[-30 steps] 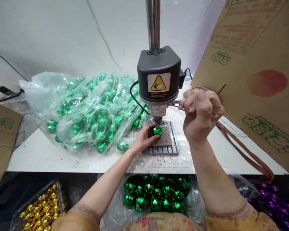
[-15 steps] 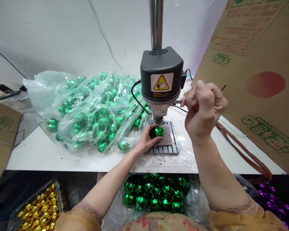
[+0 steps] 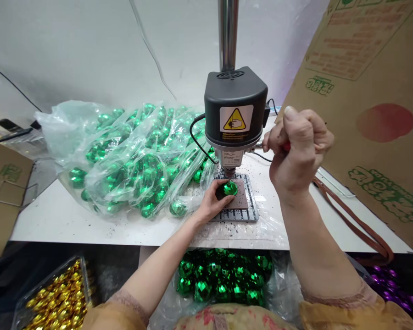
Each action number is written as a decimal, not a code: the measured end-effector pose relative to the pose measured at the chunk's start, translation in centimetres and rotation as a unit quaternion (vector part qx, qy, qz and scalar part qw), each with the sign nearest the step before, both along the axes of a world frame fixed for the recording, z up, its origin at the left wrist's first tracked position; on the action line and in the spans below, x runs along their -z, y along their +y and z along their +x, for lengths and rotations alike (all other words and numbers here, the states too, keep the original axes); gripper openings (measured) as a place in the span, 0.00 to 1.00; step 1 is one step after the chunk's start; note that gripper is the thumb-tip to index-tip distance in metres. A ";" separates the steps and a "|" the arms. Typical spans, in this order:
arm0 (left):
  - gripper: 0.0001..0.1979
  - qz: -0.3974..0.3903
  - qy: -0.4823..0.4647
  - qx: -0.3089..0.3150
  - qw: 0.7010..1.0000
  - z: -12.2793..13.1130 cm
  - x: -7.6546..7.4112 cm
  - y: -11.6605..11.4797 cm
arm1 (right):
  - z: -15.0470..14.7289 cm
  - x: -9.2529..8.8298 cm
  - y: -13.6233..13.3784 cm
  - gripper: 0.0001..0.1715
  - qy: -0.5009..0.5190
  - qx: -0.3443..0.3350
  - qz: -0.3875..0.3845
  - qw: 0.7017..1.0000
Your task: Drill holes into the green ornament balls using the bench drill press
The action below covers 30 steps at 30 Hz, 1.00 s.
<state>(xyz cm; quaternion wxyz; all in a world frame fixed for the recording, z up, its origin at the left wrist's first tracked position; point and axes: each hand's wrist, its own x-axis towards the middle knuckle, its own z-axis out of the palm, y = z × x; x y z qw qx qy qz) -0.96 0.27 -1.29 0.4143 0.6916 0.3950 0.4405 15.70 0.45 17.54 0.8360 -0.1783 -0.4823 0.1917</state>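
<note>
1. Left hand [image 3: 211, 201]: thumb and fingers pinch a shiny green faceted ball [image 3: 230, 188] from its left side, thumb towards the near side, fingertips towards the far side.
2. Location of the ball: on a flat brown square board [image 3: 241, 202], which lies on a grey slotted metal base plate [image 3: 253, 211]. Directly above the ball is a dark metal chuck [image 3: 230, 173]; whether a bit enters the ball is too small to tell.
3. Right hand [image 3: 298, 153]: raised, fingers curled tightly around the end of a thin metal lever [image 3: 258, 145] at the right of the machine. A spot of red shows within the grip.
4. Machine: a black rounded drill press head [image 3: 236, 103] on an upright polished metal column [image 3: 228, 41]. Its front carries a white label with a yellow triangular hand warning [image 3: 236, 118].
5. Work surface: a white flat table [image 3: 131, 231], with dark specks scattered around the base plate.
6. Left of the machine: a clear crumpled plastic bag [image 3: 69, 123] over many green balls [image 3: 147, 174].
7. Right side: a large printed brown cardboard box [image 3: 375, 87], with a brown looped strap [image 3: 365, 229] near its foot.
8. Below the table edge: more green faceted balls [image 3: 223, 275] at centre, shiny gold balls [image 3: 60, 298] at left, shiny purple balls [image 3: 392, 288] at right.
</note>
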 end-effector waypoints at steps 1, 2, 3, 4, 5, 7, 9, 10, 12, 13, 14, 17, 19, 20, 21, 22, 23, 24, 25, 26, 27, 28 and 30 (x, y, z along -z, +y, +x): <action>0.26 0.005 0.001 -0.004 1.000 0.1 0.0 -0.1 | -0.1 0.3 -0.1 0.27 -0.001 0.008 0.009 1.000; 0.26 0.009 0.001 -0.007 1.000 0.1 -0.1 -0.1 | -0.1 0.5 -0.2 0.26 -0.003 0.016 0.021 1.000; 0.26 0.013 0.002 -0.008 1.000 0.1 -0.1 -0.1 | -0.2 0.8 -0.3 0.26 -0.005 0.026 0.036 0.999; 0.26 0.015 0.002 -0.007 1.000 0.1 0.0 -0.1 | -0.2 1.1 -0.3 0.25 -0.007 0.036 0.054 0.998; 0.27 0.018 0.001 -0.006 1.000 0.1 0.0 -0.1 | -0.3 1.3 -0.3 0.25 -0.011 0.043 0.069 0.997; 0.27 0.024 -0.001 -0.005 1.000 0.1 0.1 0.0 | -0.4 1.7 -0.3 0.24 -0.017 0.052 0.093 0.994; 0.27 0.030 -0.003 -0.005 1.000 0.1 0.2 0.0 | -0.4 2.0 -0.2 0.23 -0.020 0.058 0.107 0.992; 0.27 0.031 -0.005 -0.004 0.999 0.1 0.2 0.0 | -0.5 2.0 -0.3 0.23 -0.021 0.059 0.111 0.992; 0.27 0.032 -0.011 0.000 0.999 0.2 0.2 0.0 | -0.5 2.2 -0.4 0.22 -0.020 0.062 0.115 0.991; 0.27 0.033 -0.012 0.002 0.999 0.2 0.1 -0.1 | -0.5 2.3 -0.5 0.22 -0.021 0.063 0.115 0.991; 0.27 0.033 -0.013 0.003 0.999 0.2 0.1 -0.1 | -0.5 2.3 -0.6 0.22 -0.024 0.063 0.115 0.991; 0.27 0.037 -0.009 -0.003 0.999 0.3 0.0 -0.1 | -0.5 2.6 -0.8 0.23 -0.036 0.064 0.119 0.990; 0.27 0.036 -0.010 -0.006 0.999 0.3 0.0 -0.1 | -0.5 2.8 -0.8 0.24 -0.038 0.069 0.123 0.989; 0.27 0.034 -0.012 -0.006 0.999 0.3 0.0 -0.1 | -0.5 2.9 -0.7 0.25 -0.036 0.071 0.123 0.989; 0.27 0.030 -0.014 -0.003 0.999 0.3 0.0 -0.1 | -0.5 3.0 -0.7 0.26 -0.035 0.073 0.123 0.989; 0.27 0.027 -0.017 -0.001 0.999 0.3 0.0 -0.1 | -0.5 3.2 -0.7 0.26 -0.035 0.075 0.125 0.989; 0.27 0.025 -0.020 0.002 0.999 0.3 0.0 -0.1 | -0.5 3.3 -0.7 0.26 -0.036 0.076 0.127 0.988; 0.27 0.023 -0.022 0.004 0.999 0.3 0.0 -0.1 | -0.5 3.5 -0.7 0.27 -0.038 0.078 0.130 0.988; 0.28 0.022 -0.023 0.005 0.999 0.3 0.0 -0.1 | -0.5 3.6 -0.7 0.27 -0.041 0.079 0.134 0.987; 0.28 0.021 -0.024 0.004 0.999 0.3 0.0 -0.1 | -0.5 3.7 -0.7 0.27 -0.043 0.081 0.138 0.986; 0.28 0.021 -0.026 0.002 0.999 0.3 0.0 -0.1 | -0.5 3.8 -0.7 0.26 -0.046 0.081 0.141 0.986; 0.28 0.020 -0.028 0.001 0.999 0.4 0.0 -0.1 | -0.5 3.9 -0.7 0.26 -0.049 0.081 0.143 0.985; 0.28 0.019 -0.030 0.000 0.999 0.4 0.0 -0.1 | -0.4 4.1 -0.7 0.25 -0.054 0.082 0.143 0.985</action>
